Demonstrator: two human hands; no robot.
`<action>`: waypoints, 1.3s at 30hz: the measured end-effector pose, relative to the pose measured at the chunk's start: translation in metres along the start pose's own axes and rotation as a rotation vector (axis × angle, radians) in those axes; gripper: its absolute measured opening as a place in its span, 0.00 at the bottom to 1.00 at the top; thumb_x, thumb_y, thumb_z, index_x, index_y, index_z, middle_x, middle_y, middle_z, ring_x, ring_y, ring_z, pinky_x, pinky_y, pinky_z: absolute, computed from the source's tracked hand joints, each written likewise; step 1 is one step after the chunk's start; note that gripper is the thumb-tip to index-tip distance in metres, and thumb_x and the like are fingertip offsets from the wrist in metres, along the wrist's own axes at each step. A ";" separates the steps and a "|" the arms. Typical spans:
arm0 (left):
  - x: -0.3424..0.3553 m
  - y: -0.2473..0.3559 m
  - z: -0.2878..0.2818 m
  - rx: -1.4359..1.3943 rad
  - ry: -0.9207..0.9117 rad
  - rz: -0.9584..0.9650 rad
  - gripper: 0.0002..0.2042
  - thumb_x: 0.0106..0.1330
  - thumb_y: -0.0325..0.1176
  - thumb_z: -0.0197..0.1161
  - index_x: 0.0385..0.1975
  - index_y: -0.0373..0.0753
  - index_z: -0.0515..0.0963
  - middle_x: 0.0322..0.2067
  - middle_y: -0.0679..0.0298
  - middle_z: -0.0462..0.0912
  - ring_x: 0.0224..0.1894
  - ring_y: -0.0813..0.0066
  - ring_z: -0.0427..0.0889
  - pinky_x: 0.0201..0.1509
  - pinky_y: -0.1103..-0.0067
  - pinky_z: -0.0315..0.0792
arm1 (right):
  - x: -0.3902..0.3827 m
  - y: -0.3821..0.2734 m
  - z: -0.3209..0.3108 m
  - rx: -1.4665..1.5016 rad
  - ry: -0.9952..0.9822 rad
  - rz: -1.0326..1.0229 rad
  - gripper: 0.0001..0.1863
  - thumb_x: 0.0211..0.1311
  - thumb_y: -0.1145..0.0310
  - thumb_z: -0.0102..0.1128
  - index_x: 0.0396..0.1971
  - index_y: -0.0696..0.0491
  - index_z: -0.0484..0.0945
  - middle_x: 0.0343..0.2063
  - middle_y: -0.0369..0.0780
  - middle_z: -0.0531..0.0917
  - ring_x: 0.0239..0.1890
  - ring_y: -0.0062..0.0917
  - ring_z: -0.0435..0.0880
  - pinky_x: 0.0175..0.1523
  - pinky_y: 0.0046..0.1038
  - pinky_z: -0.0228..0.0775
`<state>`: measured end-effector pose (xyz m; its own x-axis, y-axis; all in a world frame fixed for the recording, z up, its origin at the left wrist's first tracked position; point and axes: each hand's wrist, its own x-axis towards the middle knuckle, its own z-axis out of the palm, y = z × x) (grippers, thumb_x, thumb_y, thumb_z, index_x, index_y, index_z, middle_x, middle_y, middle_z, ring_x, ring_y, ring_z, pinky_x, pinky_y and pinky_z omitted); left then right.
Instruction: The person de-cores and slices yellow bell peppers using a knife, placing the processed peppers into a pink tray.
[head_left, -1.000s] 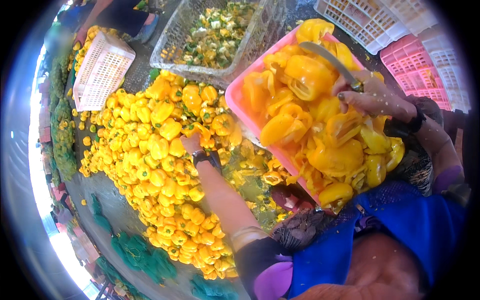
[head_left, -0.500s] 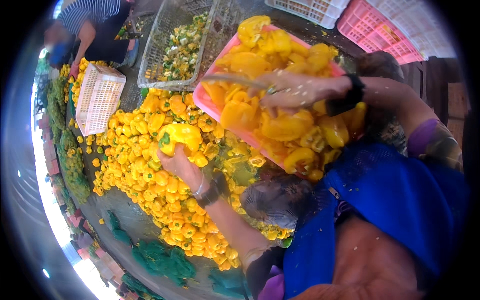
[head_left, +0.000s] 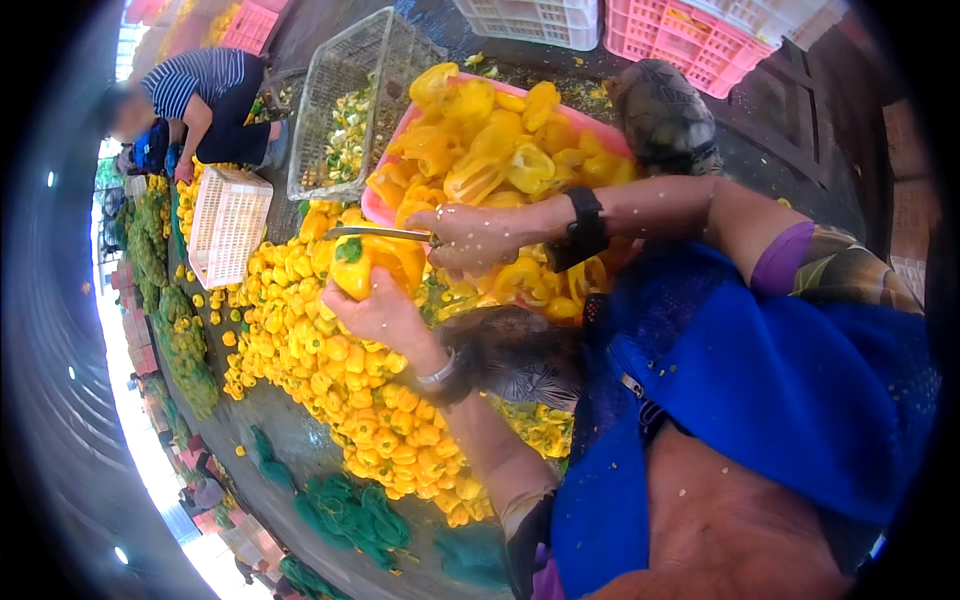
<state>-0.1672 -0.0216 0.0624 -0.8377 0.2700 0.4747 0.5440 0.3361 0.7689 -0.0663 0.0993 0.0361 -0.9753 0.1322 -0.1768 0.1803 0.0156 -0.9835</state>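
My left hand (head_left: 378, 312) is closed round a yellow bell pepper (head_left: 388, 258) with a green stem, held above a large heap of whole yellow peppers (head_left: 330, 370). In my right hand (head_left: 470, 238) is a knife (head_left: 375, 232). Its blade lies across the top of the held pepper, beside the stem. Seeds stick to the back of that hand. Just beyond it stands a pink crate (head_left: 600, 128) piled with cut, hollowed yellow peppers (head_left: 490, 160); my right forearm hides part of it.
A grey crate (head_left: 300, 150) with pepper scraps stands beyond the heap. A white crate (head_left: 232, 225) is at the left, near a crouching person (head_left: 205, 95) in a striped top. Pink (head_left: 690, 45) and white crates line the back. Green netting (head_left: 350, 515) lies on the floor.
My right hand has come left from over the pink crate, bringing the knife onto the pepper. My left hand has turned the pepper and shifted slightly right. The whole view has shifted.
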 end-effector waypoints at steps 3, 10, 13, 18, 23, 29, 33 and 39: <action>-0.023 0.009 0.006 0.189 -0.001 0.135 0.14 0.50 0.27 0.61 0.37 0.33 0.71 0.31 0.56 0.76 0.32 0.60 0.77 0.40 0.71 0.72 | -0.018 0.003 -0.006 -0.005 -0.009 0.028 0.10 0.59 0.65 0.47 0.32 0.56 0.73 0.18 0.38 0.78 0.15 0.22 0.74 0.17 0.23 0.65; -0.048 0.009 0.020 0.065 -0.138 0.233 0.14 0.52 0.26 0.61 0.39 0.35 0.71 0.33 0.58 0.79 0.35 0.62 0.79 0.38 0.73 0.73 | -0.038 0.054 -0.026 -0.037 -0.182 -0.105 0.14 0.64 0.59 0.48 0.32 0.54 0.78 0.23 0.38 0.82 0.21 0.19 0.77 0.24 0.22 0.68; -0.039 -0.004 0.025 -0.477 -0.100 -0.320 0.14 0.51 0.20 0.58 0.40 0.33 0.71 0.36 0.59 0.78 0.35 0.69 0.80 0.38 0.76 0.75 | -0.041 0.115 -0.032 0.182 -0.298 -0.129 0.17 0.66 0.56 0.48 0.41 0.53 0.78 0.27 0.38 0.82 0.25 0.17 0.78 0.23 0.19 0.66; -0.036 -0.002 0.001 -0.733 0.014 -0.497 0.19 0.55 0.19 0.59 0.48 0.32 0.67 0.41 0.57 0.77 0.39 0.65 0.80 0.41 0.71 0.77 | -0.040 0.164 -0.010 0.416 -0.227 -0.197 0.12 0.61 0.61 0.55 0.38 0.54 0.73 0.26 0.44 0.81 0.12 0.19 0.71 0.15 0.19 0.61; -0.078 -0.007 0.035 -0.782 -0.267 -0.466 0.21 0.56 0.17 0.57 0.51 0.32 0.64 0.44 0.56 0.75 0.43 0.67 0.79 0.46 0.72 0.76 | -0.083 0.083 -0.039 0.738 -0.130 0.080 0.18 0.63 0.56 0.52 0.46 0.52 0.73 0.33 0.47 0.83 0.17 0.19 0.72 0.21 0.19 0.64; -0.112 0.012 0.023 -0.866 -0.444 -0.456 0.27 0.56 0.22 0.60 0.56 0.32 0.60 0.50 0.57 0.70 0.52 0.67 0.72 0.56 0.68 0.70 | -0.046 0.150 -0.033 -0.028 0.066 -0.485 0.20 0.59 0.62 0.56 0.50 0.53 0.70 0.29 0.44 0.83 0.18 0.18 0.74 0.23 0.18 0.65; -0.110 0.021 0.013 -0.564 -0.450 -0.490 0.29 0.57 0.29 0.66 0.56 0.29 0.61 0.42 0.57 0.75 0.40 0.71 0.78 0.36 0.77 0.77 | -0.066 0.106 -0.034 -0.328 0.290 -0.249 0.21 0.55 0.64 0.60 0.48 0.56 0.73 0.22 0.41 0.81 0.17 0.20 0.76 0.22 0.19 0.65; -0.111 0.013 0.022 -0.111 -0.390 -0.409 0.15 0.56 0.33 0.67 0.34 0.26 0.77 0.26 0.59 0.81 0.25 0.77 0.78 0.27 0.81 0.72 | -0.088 0.072 -0.032 -0.459 0.471 -0.321 0.23 0.52 0.67 0.58 0.51 0.53 0.72 0.23 0.46 0.80 0.23 0.35 0.80 0.28 0.33 0.70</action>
<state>-0.0662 -0.0270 0.0108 -0.8878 0.4577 -0.0476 0.1533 0.3917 0.9072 0.0361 0.1211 -0.0175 -0.8497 0.4616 0.2548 0.0302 0.5252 -0.8505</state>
